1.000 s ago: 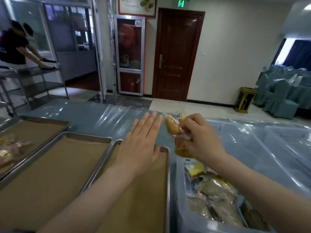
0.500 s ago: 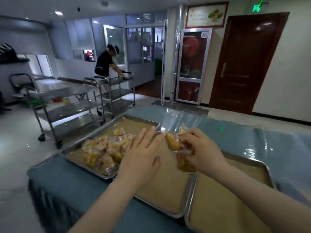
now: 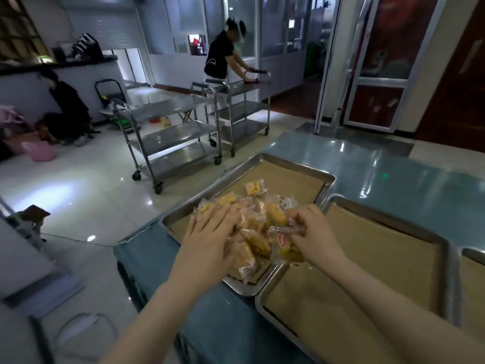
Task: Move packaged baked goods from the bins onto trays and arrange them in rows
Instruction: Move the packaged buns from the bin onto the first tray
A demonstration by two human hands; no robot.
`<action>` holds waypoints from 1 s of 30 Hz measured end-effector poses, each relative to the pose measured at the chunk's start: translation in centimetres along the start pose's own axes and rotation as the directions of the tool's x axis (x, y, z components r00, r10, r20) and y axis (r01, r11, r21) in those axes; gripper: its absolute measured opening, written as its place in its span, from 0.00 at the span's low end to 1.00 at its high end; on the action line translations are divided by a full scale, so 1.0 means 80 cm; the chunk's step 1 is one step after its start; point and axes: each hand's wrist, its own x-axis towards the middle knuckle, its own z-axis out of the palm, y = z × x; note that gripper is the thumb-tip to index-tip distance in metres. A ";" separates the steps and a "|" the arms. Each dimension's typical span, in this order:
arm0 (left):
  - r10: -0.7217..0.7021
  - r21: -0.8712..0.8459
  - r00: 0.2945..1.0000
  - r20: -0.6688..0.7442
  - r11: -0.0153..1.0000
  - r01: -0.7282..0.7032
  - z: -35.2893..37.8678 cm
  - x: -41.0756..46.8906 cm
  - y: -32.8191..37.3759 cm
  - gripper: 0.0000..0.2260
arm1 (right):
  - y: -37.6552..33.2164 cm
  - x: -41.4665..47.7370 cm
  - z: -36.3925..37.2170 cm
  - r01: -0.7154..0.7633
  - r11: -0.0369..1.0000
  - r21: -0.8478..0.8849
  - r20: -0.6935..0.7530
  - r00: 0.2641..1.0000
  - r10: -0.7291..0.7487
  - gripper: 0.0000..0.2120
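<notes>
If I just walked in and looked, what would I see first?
Probably the heap of yellow wrapped cakes piled on the steel tray in the middle, with the left hand lying flat on it and the right hand pinching one packet at its right edge. After that, the shiny steel carts on the floor behind, where a person in black leans on one.
</notes>
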 end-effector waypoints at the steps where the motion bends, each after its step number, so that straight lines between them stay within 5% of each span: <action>1: -0.017 -0.005 0.999 0.027 1.000 0.018 0.010 0.014 -0.019 0.27 | 0.008 0.022 0.020 -0.024 0.999 0.022 -0.009 1.000 0.024 0.14; 8: -0.027 -0.021 0.978 0.209 0.999 0.032 0.092 0.138 -0.111 0.30 | 0.077 0.182 0.091 -0.241 0.966 0.093 -0.165 0.953 0.254 0.11; 13: -0.046 -0.069 0.969 0.243 0.996 0.065 0.133 0.187 -0.137 0.29 | 0.110 0.246 0.120 -0.338 0.939 0.069 -0.050 0.939 0.341 0.32; 19: 0.020 -0.110 0.962 0.271 0.994 0.010 0.144 0.193 -0.130 0.30 | 0.113 0.193 0.133 -0.316 0.946 -0.079 0.073 0.944 0.321 0.41; 30: 0.266 -0.188 0.950 0.162 0.954 -0.235 0.062 0.153 -0.026 0.25 | 0.021 0.049 0.012 -0.267 0.952 -0.149 0.021 0.962 0.273 0.28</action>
